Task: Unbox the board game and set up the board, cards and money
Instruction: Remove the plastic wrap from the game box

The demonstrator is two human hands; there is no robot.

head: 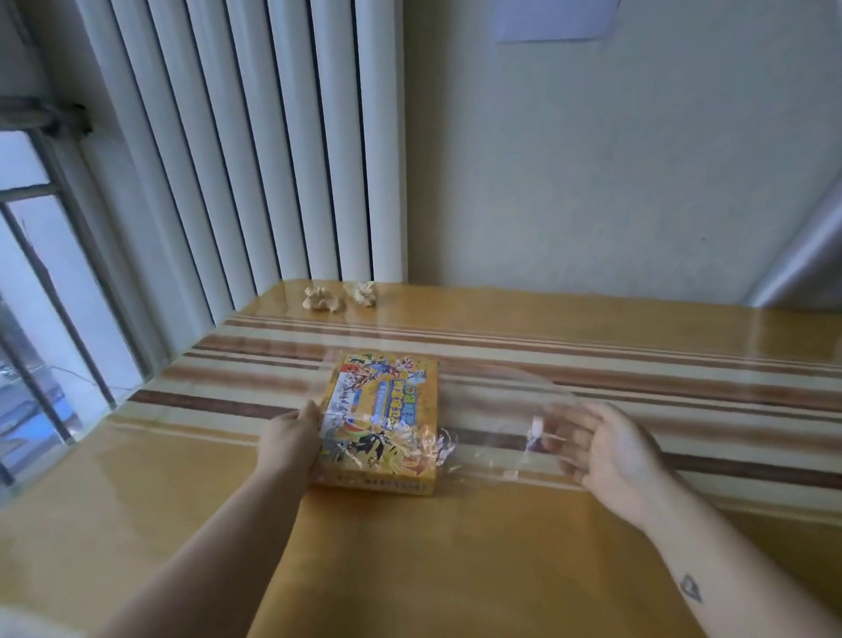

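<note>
single head view — forward and down, close over the table [492, 591]

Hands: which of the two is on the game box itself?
The left hand, gripping the yellow game box at its left edge. The right hand is clear of the box, off to its right, pinching the clear plastic wrap.

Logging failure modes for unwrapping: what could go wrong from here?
1. The wrap clings at the near right corner of the box; the right hand pulling it may drag the box, which the left hand holds only at its left edge.
2. The stretched wrap may tear, leaving scraps.
</note>
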